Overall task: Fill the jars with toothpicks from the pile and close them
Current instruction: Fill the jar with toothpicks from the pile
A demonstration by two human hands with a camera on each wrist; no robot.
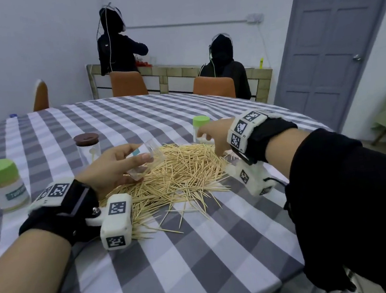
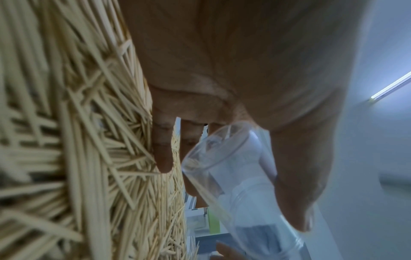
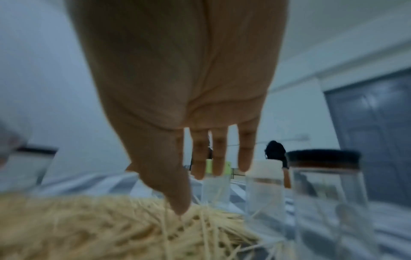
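Over the toothpick pile [image 1: 178, 172] on the bench [image 1: 200, 255]: left hand [image 1: 107, 167] grips open jar [image 1: 146, 160], tilted, mouth toward right hand [image 1: 215, 136]; that grip spread, empty, nearer the toothpicks.

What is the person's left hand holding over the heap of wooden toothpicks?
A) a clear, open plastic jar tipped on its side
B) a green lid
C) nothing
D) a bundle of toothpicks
A: the left hand has its fingers and thumb round a clear, lidless plastic jar, tilted above the pile of wooden toothpicks; the left wrist view shows the same jar looking empty.
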